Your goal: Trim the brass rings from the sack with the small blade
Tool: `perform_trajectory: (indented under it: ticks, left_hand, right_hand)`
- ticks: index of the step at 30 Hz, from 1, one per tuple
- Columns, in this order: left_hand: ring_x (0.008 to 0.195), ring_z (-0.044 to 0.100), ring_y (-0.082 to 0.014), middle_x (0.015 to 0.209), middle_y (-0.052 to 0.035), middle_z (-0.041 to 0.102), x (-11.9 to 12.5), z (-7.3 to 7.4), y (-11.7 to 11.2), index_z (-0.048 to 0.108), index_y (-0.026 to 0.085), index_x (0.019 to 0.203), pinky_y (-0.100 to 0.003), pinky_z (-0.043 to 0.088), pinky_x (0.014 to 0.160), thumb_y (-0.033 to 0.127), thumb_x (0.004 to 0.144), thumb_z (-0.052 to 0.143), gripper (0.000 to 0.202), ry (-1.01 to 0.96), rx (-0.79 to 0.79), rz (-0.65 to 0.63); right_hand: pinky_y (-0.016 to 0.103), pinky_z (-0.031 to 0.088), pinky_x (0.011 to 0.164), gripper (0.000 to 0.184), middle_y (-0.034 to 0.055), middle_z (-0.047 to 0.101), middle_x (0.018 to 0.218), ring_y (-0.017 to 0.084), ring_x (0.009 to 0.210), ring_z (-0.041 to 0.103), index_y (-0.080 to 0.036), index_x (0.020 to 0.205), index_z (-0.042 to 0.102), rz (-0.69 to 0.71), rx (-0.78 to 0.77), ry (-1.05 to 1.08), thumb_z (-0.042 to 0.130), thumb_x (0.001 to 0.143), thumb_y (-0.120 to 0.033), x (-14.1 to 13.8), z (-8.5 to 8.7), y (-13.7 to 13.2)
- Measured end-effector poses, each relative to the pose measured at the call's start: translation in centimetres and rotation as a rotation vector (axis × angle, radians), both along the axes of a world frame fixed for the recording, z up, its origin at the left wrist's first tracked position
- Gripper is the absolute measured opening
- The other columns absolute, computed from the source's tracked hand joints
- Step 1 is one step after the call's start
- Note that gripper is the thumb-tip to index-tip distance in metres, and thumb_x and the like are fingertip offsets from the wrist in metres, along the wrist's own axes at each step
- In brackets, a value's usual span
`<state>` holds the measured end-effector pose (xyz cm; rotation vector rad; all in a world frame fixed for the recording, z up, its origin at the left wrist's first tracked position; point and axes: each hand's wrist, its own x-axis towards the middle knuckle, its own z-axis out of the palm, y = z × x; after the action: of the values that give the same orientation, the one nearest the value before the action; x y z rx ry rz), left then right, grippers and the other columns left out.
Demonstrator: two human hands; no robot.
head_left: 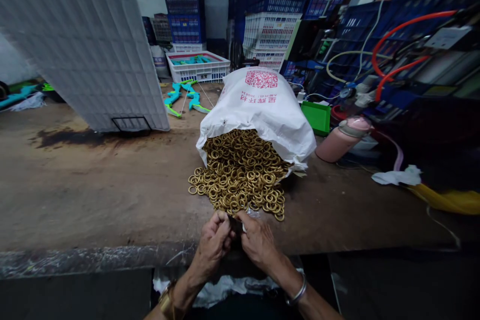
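Observation:
Gold-coloured rings [240,187] spill in a heap from the mouth of a white woven sack [258,102] that lies on its side. At the near edge of this heap, my left hand [213,240] has its thumb and fingers pinched together. My right hand [258,244] meets it there, also pinched, with its forefinger pointing inward. Something small and dark shows between the fingertips, too hidden to name. A bit of white shows by the right thumb. Clear plastic film [253,213] lies by the rings.
A tall, pale ribbed panel [112,50] stands on the wooden table [93,200] at left. Toy bows [187,96] and a white crate [200,72] are behind. On the right are a pink bottle [343,140], a green tray [315,117] and a machine with orange hoses [378,55].

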<state>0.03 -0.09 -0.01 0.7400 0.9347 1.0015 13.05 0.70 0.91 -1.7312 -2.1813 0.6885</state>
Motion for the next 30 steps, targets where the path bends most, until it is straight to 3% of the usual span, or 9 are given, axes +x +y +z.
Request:
perform_trajectory:
  ticks: [6,11,18,24,30]
  left_hand:
    - [0.036,0.026,-0.0011,0.053,0.0085,0.043,-0.4,0.6,-0.6,0.041,0.019,0.072,-0.013,0.019,0.035,0.047,0.072,0.058,0.033,0.028,-0.005,-0.007]
    - [0.037,0.03,-0.002,0.058,0.0059,0.049,-0.8,1.4,-1.7,0.044,0.019,0.078,-0.013,0.02,0.033,0.039,0.075,0.058,0.025,-0.196,-0.079,-0.104]
    - [0.051,0.047,-0.0065,0.078,-0.0056,0.058,-1.0,1.1,-1.3,0.051,0.014,0.076,-0.014,0.032,0.035,0.031,0.077,0.056,0.018,-0.322,-0.169,-0.054]
    - [0.055,0.052,-0.0101,0.073,-0.0031,0.058,-1.5,0.8,-0.8,0.053,0.016,0.088,-0.016,0.037,0.038,0.024,0.072,0.059,0.019,-0.405,-0.219,-0.032]
    - [0.059,0.053,-0.0094,0.069,-0.0005,0.054,-1.6,0.5,-0.4,0.052,0.014,0.066,-0.016,0.037,0.041,0.031,0.068,0.064,0.022,-0.388,-0.313,0.084]
  right_hand:
    - [0.024,0.026,0.056,0.036,0.0046,0.066,0.075,0.015,0.066,0.057,-0.019,0.091,0.054,-0.013,-0.025,-0.136,0.038,0.064,-0.002,0.2,0.1,0.4]
    - [0.023,0.027,0.057,0.031,0.0049,0.064,0.072,0.015,0.066,0.056,-0.018,0.085,0.054,-0.126,0.011,-0.157,0.039,0.064,-0.002,1.3,-0.5,1.2]
    - [0.023,0.027,0.057,0.024,0.0022,0.064,0.076,0.015,0.067,0.058,-0.021,0.096,0.051,-0.144,0.16,-0.087,0.043,0.076,-0.012,-0.1,-0.6,2.2]
    - [0.024,0.024,0.054,0.023,0.0011,0.065,0.074,0.015,0.066,0.059,-0.023,0.097,0.052,-0.166,0.107,-0.192,0.048,0.076,-0.015,-0.9,-0.2,2.9]
    - [0.023,0.027,0.056,0.018,0.0013,0.064,0.072,0.014,0.066,0.058,-0.022,0.091,0.053,-0.145,0.134,-0.139,0.047,0.075,-0.015,-0.3,-0.9,3.0]
